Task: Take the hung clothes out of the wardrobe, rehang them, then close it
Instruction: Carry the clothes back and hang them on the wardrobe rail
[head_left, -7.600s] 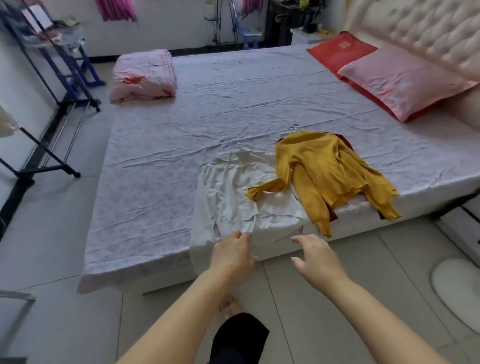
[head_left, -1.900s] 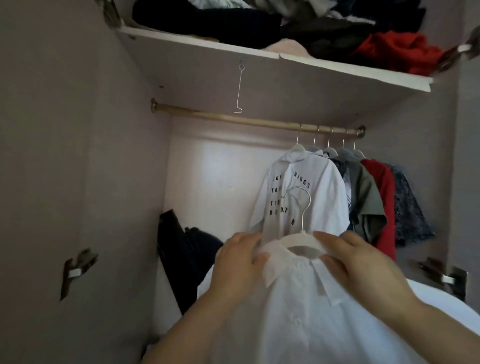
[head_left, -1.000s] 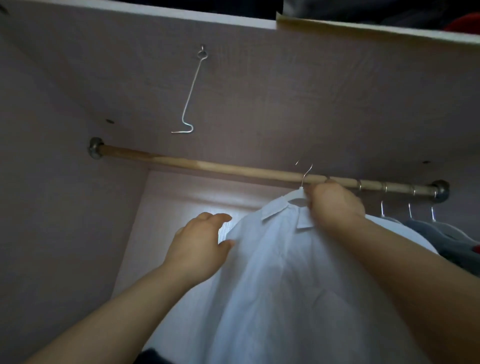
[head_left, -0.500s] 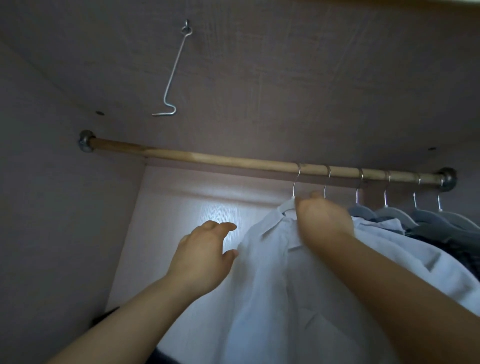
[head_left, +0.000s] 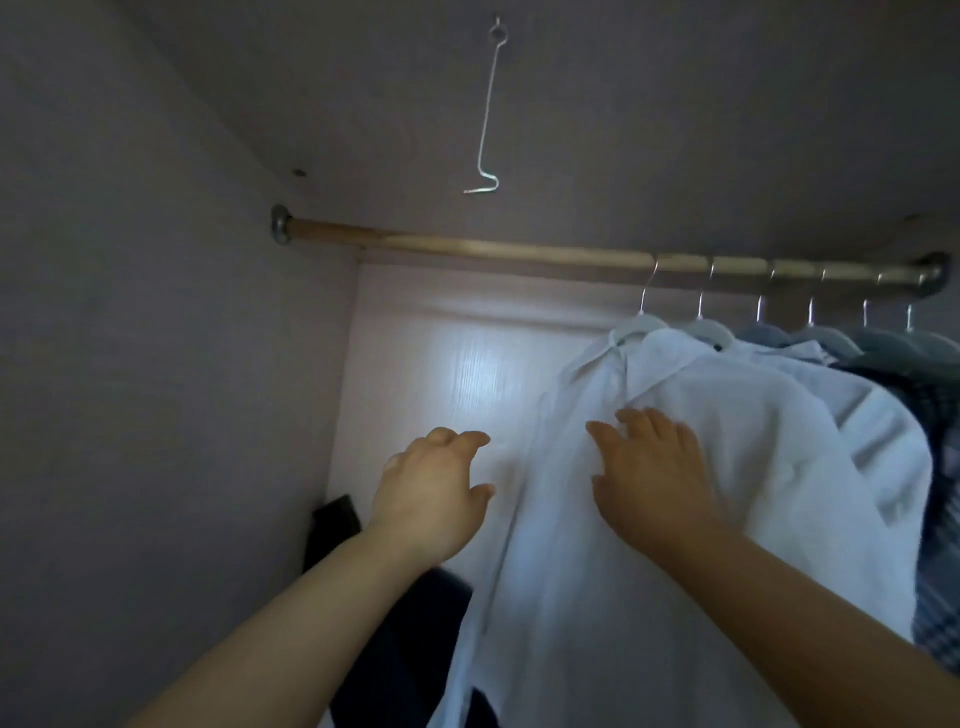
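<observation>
1. Two hands: the left hand (head_left: 431, 493) at 7 o'clock, the right hand (head_left: 654, 473) at 4 o'clock.
2. One rail (head_left: 467, 249), crossing from 10 to 3 o'clock.
3. Two sockets (head_left: 280, 231) cap the rail, one at 10 o'clock and one at 3 o'clock.
4. Six hangers (head_left: 636, 328) hook over the rail, side by side from 2 to 3 o'clock.
5. One wire hook (head_left: 485, 104) at 12 o'clock.
6. One white shirt (head_left: 675, 597) in front at 5 o'clock; the clothes (head_left: 935, 395) behind it at 3 o'clock overlap too much to count.
7. One dark heap (head_left: 405, 649) at 6 o'clock, perhaps two pieces; I cannot tell.
8. One screw hole (head_left: 298, 173) at 10 o'clock.
</observation>
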